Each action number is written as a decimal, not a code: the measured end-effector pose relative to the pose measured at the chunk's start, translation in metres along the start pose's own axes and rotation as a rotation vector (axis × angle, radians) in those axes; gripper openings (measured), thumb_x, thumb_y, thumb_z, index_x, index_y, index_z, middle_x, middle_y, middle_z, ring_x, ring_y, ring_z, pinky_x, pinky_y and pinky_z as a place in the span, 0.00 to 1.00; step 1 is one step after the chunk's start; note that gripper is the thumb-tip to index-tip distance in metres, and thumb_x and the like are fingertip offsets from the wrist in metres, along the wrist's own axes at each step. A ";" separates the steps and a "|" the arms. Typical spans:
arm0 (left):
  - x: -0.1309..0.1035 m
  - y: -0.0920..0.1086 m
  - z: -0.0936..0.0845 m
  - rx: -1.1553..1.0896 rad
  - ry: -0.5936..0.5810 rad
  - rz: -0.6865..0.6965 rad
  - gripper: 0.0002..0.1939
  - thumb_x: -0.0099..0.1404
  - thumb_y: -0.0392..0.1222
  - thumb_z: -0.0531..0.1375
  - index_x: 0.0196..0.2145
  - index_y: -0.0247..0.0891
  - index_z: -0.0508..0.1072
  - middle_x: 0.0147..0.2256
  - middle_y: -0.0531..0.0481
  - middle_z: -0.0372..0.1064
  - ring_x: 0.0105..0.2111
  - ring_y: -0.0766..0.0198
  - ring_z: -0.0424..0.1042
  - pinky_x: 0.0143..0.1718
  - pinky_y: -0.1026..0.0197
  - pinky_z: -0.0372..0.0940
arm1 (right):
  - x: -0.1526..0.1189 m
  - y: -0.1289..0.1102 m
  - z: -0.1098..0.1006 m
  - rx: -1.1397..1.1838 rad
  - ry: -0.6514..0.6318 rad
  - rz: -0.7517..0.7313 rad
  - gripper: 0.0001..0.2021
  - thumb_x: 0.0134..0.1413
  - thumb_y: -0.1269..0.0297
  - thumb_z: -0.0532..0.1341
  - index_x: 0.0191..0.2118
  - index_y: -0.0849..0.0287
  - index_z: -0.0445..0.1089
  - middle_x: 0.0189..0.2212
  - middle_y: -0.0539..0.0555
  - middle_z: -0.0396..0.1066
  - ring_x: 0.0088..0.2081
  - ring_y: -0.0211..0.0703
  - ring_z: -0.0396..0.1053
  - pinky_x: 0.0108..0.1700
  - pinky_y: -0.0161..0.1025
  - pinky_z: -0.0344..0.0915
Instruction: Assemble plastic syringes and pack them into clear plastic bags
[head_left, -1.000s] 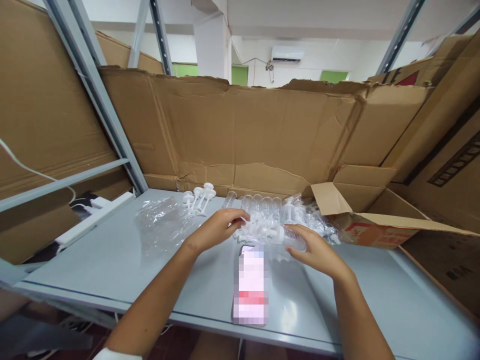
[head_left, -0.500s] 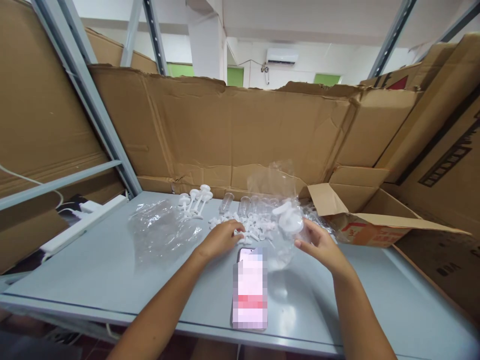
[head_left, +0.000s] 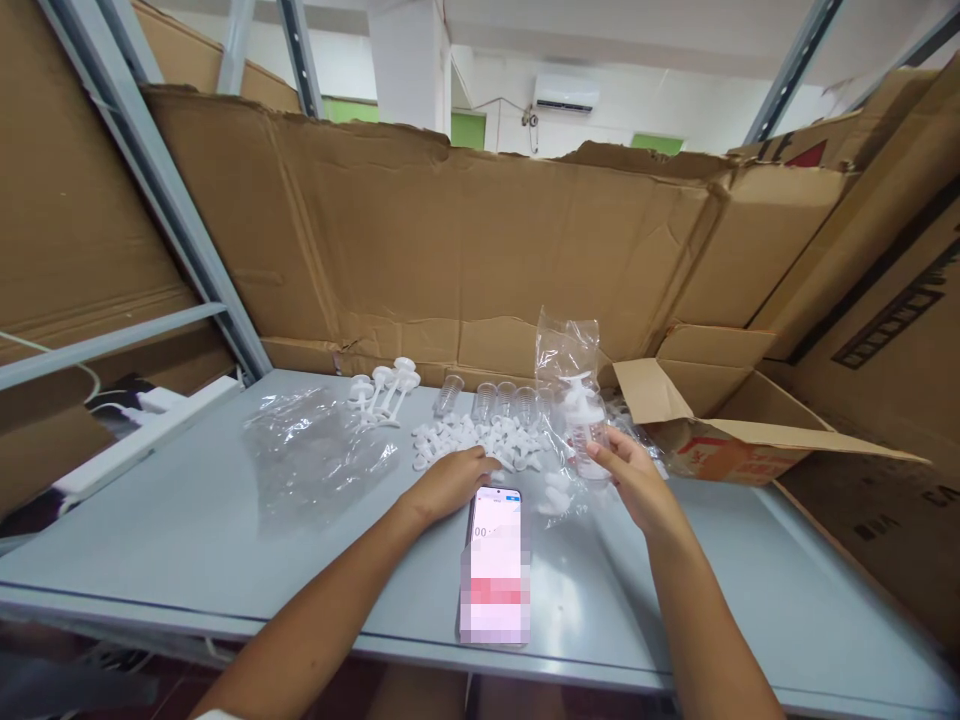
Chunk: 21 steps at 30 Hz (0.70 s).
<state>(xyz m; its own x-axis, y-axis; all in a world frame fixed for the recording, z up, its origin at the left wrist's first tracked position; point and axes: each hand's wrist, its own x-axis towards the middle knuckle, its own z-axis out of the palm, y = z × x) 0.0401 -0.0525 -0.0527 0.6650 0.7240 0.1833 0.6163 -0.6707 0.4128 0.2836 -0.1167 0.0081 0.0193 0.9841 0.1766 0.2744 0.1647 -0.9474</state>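
Note:
My right hand is closed round a clear bottle with a white pump top, held upright. A clear plastic bag stands up behind and around it. At the near edge of a pile of small white parts, my left hand rests with its fingers bent; its fingertips are partly hidden, and what they touch is too small to tell. Just below it lies a phone with a lit screen. Clear ribbed cups stand behind the pile.
White long-stemmed pieces stand at the back left, beside a flat clear plastic bag. An open cardboard box is on the right. Tall cardboard lines the back. A white power strip runs along the left edge.
The bottle in my right hand has turned from tilted, top toward the camera, to upright. My left hand has shifted slightly nearer the phone. The view has moved a little.

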 end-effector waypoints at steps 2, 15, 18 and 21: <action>0.002 0.000 0.002 0.006 -0.003 0.001 0.14 0.61 0.38 0.49 0.42 0.42 0.70 0.37 0.46 0.67 0.39 0.59 0.68 0.41 0.60 0.60 | 0.000 0.000 0.002 -0.009 -0.008 -0.007 0.18 0.49 0.52 0.56 0.43 0.56 0.65 0.40 0.54 0.71 0.43 0.49 0.67 0.42 0.41 0.64; -0.009 0.005 -0.034 -0.866 0.717 -0.151 0.16 0.56 0.46 0.58 0.41 0.36 0.68 0.28 0.52 0.67 0.23 0.69 0.66 0.28 0.63 0.64 | -0.001 0.001 -0.009 -0.438 -0.105 -0.098 0.14 0.47 0.55 0.58 0.36 0.58 0.69 0.29 0.51 0.69 0.32 0.45 0.66 0.33 0.39 0.63; -0.011 0.001 -0.042 -0.915 0.796 -0.170 0.17 0.54 0.46 0.60 0.40 0.35 0.69 0.27 0.52 0.67 0.23 0.70 0.66 0.27 0.64 0.65 | -0.003 0.000 -0.010 -0.477 -0.202 -0.118 0.12 0.45 0.57 0.59 0.35 0.58 0.70 0.29 0.51 0.70 0.33 0.46 0.67 0.34 0.40 0.65; -0.014 -0.001 -0.045 -0.829 0.692 -0.174 0.15 0.56 0.45 0.58 0.40 0.36 0.69 0.29 0.51 0.67 0.24 0.70 0.66 0.27 0.65 0.65 | -0.005 0.000 -0.007 -0.500 -0.217 -0.138 0.11 0.42 0.57 0.60 0.32 0.57 0.71 0.28 0.50 0.71 0.32 0.46 0.68 0.33 0.41 0.67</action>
<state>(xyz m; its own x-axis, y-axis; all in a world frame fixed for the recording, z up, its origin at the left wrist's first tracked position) 0.0112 -0.0546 -0.0152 0.0550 0.9063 0.4190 0.0307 -0.4210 0.9065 0.2897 -0.1217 0.0092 -0.2330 0.9556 0.1806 0.6836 0.2930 -0.6684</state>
